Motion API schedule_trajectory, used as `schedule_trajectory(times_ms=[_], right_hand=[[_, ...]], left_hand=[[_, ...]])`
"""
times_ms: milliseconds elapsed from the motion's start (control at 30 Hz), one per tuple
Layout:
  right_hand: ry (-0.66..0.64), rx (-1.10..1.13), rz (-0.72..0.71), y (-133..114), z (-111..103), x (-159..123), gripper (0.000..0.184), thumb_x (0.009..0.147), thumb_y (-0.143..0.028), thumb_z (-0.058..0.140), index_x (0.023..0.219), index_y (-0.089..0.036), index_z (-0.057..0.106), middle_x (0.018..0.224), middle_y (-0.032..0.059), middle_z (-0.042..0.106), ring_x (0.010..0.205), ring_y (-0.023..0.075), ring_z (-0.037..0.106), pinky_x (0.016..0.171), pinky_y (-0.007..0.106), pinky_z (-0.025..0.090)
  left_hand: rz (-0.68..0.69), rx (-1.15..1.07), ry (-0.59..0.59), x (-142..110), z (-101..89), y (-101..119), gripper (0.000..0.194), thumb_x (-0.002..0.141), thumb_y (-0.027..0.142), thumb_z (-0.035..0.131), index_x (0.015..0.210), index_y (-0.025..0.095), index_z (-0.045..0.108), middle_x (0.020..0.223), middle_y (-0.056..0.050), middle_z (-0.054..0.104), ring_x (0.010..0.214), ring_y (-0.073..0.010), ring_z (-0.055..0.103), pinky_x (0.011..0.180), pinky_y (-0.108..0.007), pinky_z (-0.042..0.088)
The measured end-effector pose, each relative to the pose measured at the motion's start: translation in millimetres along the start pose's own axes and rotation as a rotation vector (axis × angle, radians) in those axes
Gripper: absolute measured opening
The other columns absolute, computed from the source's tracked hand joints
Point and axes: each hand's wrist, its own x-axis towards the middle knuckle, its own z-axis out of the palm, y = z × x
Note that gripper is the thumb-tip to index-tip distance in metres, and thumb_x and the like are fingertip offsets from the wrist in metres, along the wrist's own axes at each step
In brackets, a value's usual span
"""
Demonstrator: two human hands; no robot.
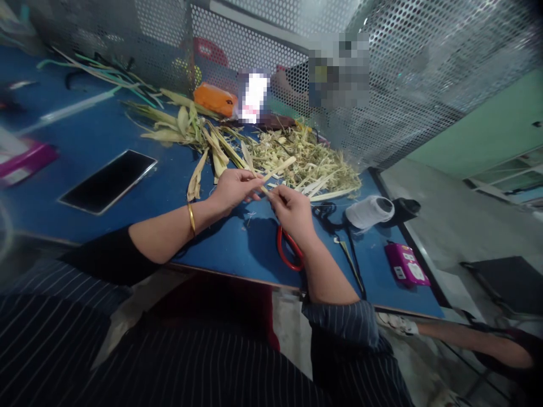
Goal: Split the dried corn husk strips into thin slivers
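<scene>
My left hand (235, 189) and my right hand (292, 210) meet above the blue table (169, 186), both pinched on a thin pale leaf strip (278, 168) that runs between their fingertips. A gold bangle sits on my left wrist. Just beyond the hands lies a heap of dry pale leaf strips (305, 161), with greener leaves (186, 127) to its left. Red-handled scissors (288, 251) lie on the table under my right wrist.
A dark phone (108, 181) lies flat at the left. A white thread spool (369, 212), a black object and a pink box (406, 264) sit at the right. An orange pouch (215, 99) rests by the perforated metal screen; another person sits behind it.
</scene>
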Motion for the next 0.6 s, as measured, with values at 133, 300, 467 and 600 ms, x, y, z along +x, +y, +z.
schedule_trajectory(times_ms=[133,300,467,600], right_hand=[[0.085,-0.135,0.000,4,-8,2,0.019,0.090,-0.028,0.051,0.075,-0.021,0.061,0.069,0.0006,0.063,0.064,0.0151,0.053,0.063,0.027,0.034],[0.161,-0.346,-0.119,5,-9,3,0.021,0.094,-0.025,0.048,0.084,-0.022,0.066,0.085,0.0027,0.071,0.084,0.0189,0.063,0.087,0.035,0.037],[0.184,-0.456,-0.217,6,-8,4,0.023,0.096,-0.025,0.045,0.085,-0.024,0.066,0.082,0.0006,0.069,0.085,0.0167,0.061,0.099,0.037,0.033],[0.350,-0.488,-0.232,-5,-9,-1,0.020,0.094,-0.034,0.049,0.094,-0.025,0.067,0.097,0.0049,0.068,0.100,0.0215,0.058,0.103,0.042,0.029]], left_hand=[[-0.132,-0.076,-0.131,-2,-11.3,14,0.031,0.073,0.042,0.074,0.082,0.013,0.073,0.085,-0.011,0.075,0.060,-0.0128,0.065,0.051,-0.022,0.048],[-0.150,-0.067,-0.199,-4,-16.2,20,0.040,0.061,0.029,0.084,0.093,0.010,0.070,0.078,-0.010,0.074,0.062,-0.0159,0.067,0.055,-0.024,0.050],[-0.239,-0.122,-0.285,-5,-14.2,18,0.038,0.066,0.026,0.081,0.099,0.012,0.069,0.078,-0.009,0.075,0.067,-0.0165,0.070,0.059,-0.024,0.052],[-0.245,-0.220,-0.168,-5,-9.0,16,0.026,0.070,0.020,0.077,0.093,0.011,0.069,0.074,-0.007,0.074,0.066,-0.0154,0.069,0.067,-0.026,0.055]])
